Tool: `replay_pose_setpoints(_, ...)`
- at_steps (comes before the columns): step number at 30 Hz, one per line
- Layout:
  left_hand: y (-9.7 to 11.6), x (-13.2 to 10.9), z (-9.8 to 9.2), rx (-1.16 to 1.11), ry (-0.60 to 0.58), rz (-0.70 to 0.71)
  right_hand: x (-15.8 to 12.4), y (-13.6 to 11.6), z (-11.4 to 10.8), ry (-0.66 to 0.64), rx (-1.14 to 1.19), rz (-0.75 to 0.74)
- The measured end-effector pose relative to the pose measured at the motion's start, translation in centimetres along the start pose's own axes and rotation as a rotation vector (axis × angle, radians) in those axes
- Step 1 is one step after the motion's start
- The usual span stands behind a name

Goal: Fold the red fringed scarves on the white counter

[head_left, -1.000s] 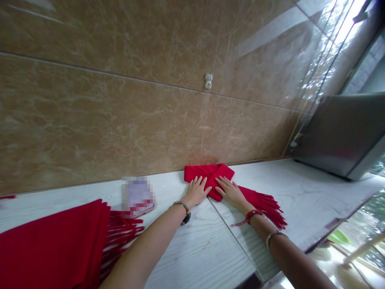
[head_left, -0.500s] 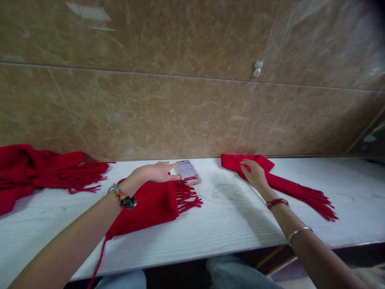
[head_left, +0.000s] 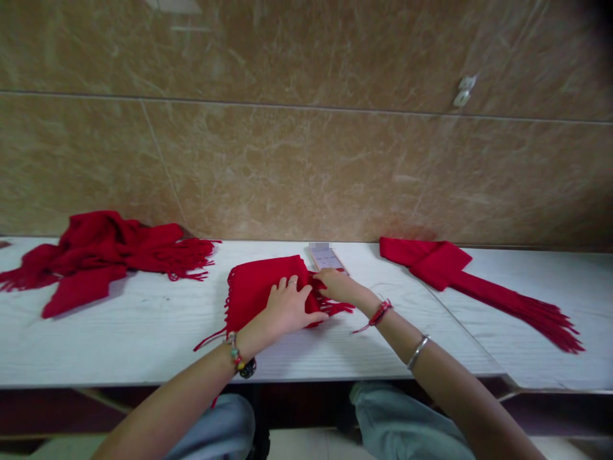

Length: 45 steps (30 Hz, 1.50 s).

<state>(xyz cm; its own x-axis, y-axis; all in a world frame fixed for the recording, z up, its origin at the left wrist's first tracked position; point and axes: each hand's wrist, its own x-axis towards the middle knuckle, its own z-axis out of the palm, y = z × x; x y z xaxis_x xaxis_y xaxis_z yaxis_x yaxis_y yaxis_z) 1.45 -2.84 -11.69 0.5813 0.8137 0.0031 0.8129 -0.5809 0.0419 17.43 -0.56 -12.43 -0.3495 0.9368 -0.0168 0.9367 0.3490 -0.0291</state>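
In front of me a folded red scarf (head_left: pixel 258 291) lies on the white tabletop, its fringe pointing right. My left hand (head_left: pixel 290 306) rests on top of it, fingers spread, with the thumb near the fringed end. At that end my right hand (head_left: pixel 334 284) has its fingers curled against the fringe; the fingertips are partly hidden. Just behind the right hand is a phone (head_left: pixel 327 257), its lower edge covered by the hand.
A crumpled red scarf (head_left: pixel 110 246) lies at the left, near the tiled wall (head_left: pixel 287 166). On the right a second folded scarf (head_left: pixel 443 262) has a long fringed tail running toward the front right. The white table (head_left: pixel 158 345) ends close to my knees.
My right hand has left the right-hand scarf and come to the middle scarf's fringe. My left hand has moved from its back edge onto its top. The view has shifted left.
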Motion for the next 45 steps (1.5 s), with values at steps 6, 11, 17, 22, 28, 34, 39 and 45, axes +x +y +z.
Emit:
replay_pose_setpoints(6, 0.8, -0.4, 0.1, 0.092, 0.037, -0.008, -0.6, -0.4, 1.1, 0.045, 0.078, -0.119)
replay_pose_setpoints(11, -1.5, -0.3, -0.4, 0.008, 0.067, 0.015, -0.7, -0.6, 1.8, 0.067, 0.135, -0.143)
replay_pose_setpoints(17, -4.2, -1.1, -2.3, 0.017, 0.204, -0.093, -0.7, -0.7, 2.2, 0.067, 0.134, -0.101)
replay_pose_setpoints(22, -4.5, -1.6, -3.1, 0.069, 0.167, -0.153, -1.2, -0.6, 2.1, 0.060, 0.136, -0.090)
replay_pose_setpoints(28, -1.1, -2.2, 0.4, 0.073, 0.104, -0.021, -1.4, -0.5, 1.8, 0.062, 0.148, -0.077)
replay_pose_setpoints(34, -0.2, -1.9, 1.7, 0.210, 0.100, 0.000, -1.3, -0.1, 1.9, 0.048, 0.118, -0.074)
replay_pose_setpoints(39, -1.7, -1.8, -0.7, 0.179, 0.054, 0.052, -1.3, -0.1, 1.7, 0.023, 0.086, -0.084)
replay_pose_setpoints(45, -3.0, -2.1, -2.2, 0.031, 0.104, 0.040, -1.6, -0.4, 1.4, 0.026, 0.065, -0.106)
